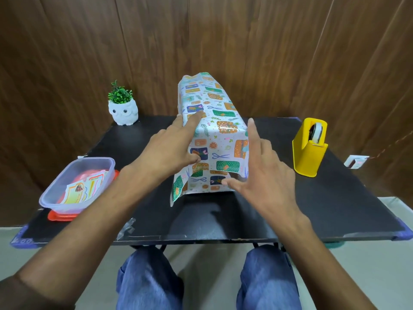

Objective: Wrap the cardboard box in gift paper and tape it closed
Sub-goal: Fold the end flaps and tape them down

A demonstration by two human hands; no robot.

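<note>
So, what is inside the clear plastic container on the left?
Colourful paper tags lie overlapping inside the container. The lower ones are mostly covered by the top one.

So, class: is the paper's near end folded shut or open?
Open: the paper drapes loose there, its left corner flaring out untaped.

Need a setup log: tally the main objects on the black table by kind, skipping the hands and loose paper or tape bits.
Gift-wrapped box: 1
Owl plant pot: 1
Yellow tape dispenser: 1
Clear plastic tub: 1
Red lid under the tub: 1
Total: 5
</note>
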